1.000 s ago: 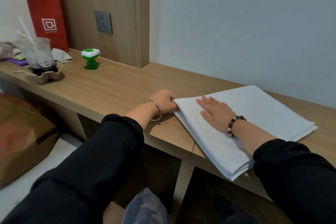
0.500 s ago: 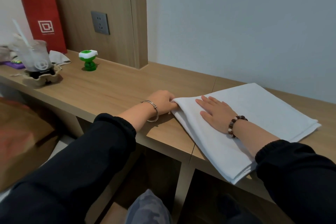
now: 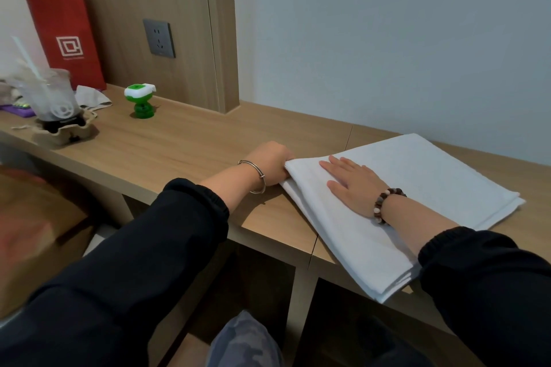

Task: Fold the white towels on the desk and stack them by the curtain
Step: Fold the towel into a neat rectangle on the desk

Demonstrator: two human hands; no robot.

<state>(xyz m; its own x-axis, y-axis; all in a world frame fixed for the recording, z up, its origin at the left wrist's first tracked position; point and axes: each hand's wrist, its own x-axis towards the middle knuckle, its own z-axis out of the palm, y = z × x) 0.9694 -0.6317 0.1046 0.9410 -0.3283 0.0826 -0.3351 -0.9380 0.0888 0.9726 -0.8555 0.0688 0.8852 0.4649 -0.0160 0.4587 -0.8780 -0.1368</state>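
"Since both hands look frozen across the last second, what has actually changed?" the editor asks.

"Almost nothing," the photographer replies. "The left hand (image 3: 269, 162) keeps its fingers curled round the left corner of the folded white towel (image 3: 417, 176). The right hand (image 3: 351, 180) stays flat on top, fingers straight, palm pressing the cloth down. The towel has not shifted on the desk (image 3: 185, 143); only the view has drifted a little."

"And what does that mean for the job?"

"By my reading, the fold is being squared up and pressed, not begun afresh. Several layers show along the near edge, so this towel looks close to finished. The stacking is not yet done, and no curtain is in view."

"Where does the towel lie relative to the hands?"

"It is on the right part of the desk, near the pale wall, with its near corner hanging over the front edge. It lies directly under the right hand. The left hand sits just beside it on bare wood, meeting it only at the gripped corner. The red paper bag (image 3: 65, 39), plastic cup (image 3: 50, 95) and green toy (image 3: 140, 100) stand well apart at the far left."
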